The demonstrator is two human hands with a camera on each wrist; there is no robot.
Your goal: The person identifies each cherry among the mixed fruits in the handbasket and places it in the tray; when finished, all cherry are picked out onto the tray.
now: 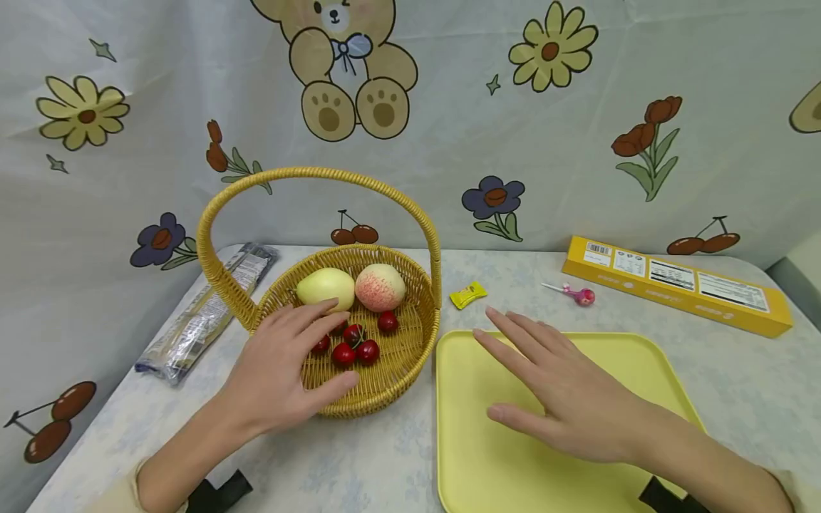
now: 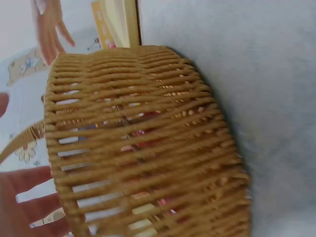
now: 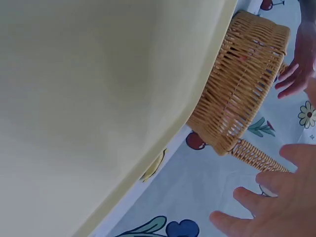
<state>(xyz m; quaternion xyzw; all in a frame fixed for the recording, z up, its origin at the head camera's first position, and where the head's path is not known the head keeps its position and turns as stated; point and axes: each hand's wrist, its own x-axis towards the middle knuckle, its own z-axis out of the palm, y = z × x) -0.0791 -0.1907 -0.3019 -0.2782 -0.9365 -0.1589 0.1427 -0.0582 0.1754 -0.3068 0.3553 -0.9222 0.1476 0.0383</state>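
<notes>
My left hand [image 1: 282, 374] hovers over the near-left rim of a wicker basket [image 1: 410, 370], fingers spread and holding nothing. Inside the basket lie a pale yellow-green fruit [image 1: 326, 288], a peach [image 1: 380, 287] and several dark red cherries [image 1: 368, 353], some partly hidden behind my left fingers. My right hand [image 1: 564, 392] hangs above a yellow tray [image 1: 474, 463], its fingers straight with nothing between them. In the left wrist view the basket's woven side [image 2: 148, 148] fills the middle. The right wrist view shows my right fingers [image 3: 276, 197] apart from the basket [image 3: 237, 84].
Behind the tray lie a yellow-wrapped candy [image 1: 468, 294] and a pink lollipop [image 1: 582, 296]. A long yellow box [image 1: 673, 285] lies at the back right. Left of the basket is a clear plastic packet [image 1: 205, 320]. The basket's tall handle [image 1: 321, 173] arches upward. A patterned cloth [image 1: 449, 128] hangs behind.
</notes>
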